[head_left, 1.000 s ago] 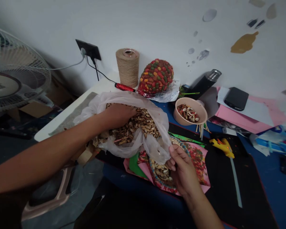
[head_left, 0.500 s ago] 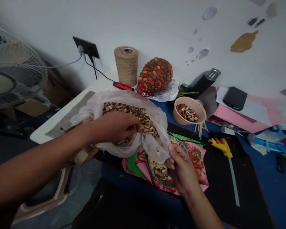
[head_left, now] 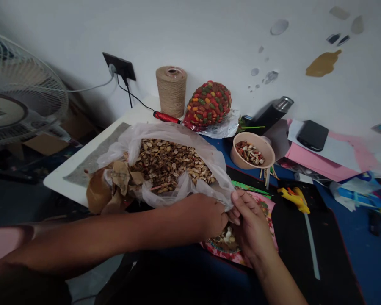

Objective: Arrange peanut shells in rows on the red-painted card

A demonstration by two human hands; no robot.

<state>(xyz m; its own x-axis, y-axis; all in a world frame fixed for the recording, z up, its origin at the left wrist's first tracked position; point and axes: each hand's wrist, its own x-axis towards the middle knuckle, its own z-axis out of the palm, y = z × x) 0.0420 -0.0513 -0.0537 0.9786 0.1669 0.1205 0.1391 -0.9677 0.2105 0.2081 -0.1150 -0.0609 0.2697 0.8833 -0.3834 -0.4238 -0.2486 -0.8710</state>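
A thin white plastic bag lies open on the table, full of brown, shell-like pieces resembling nut shells. My right hand pinches the bag's near right corner between thumb and fingers. Right beside it, my left hand is curled, knuckles up, over a round, shallow container with a blue-patterned rim. Pale shell pieces show in that container below my fingers. What my left hand holds is hidden from view. Pink and red patterned paper lies under the container.
Behind the bag stand a twine spool and a rounded object covered in coloured pieces. A pink bowl of shells and a black flask are farther right. A yellow glue gun lies on the black mat.
My left hand has left the shells inside the bag and moved right and nearer me, over the round container. My right hand keeps hold of the bag's corner.
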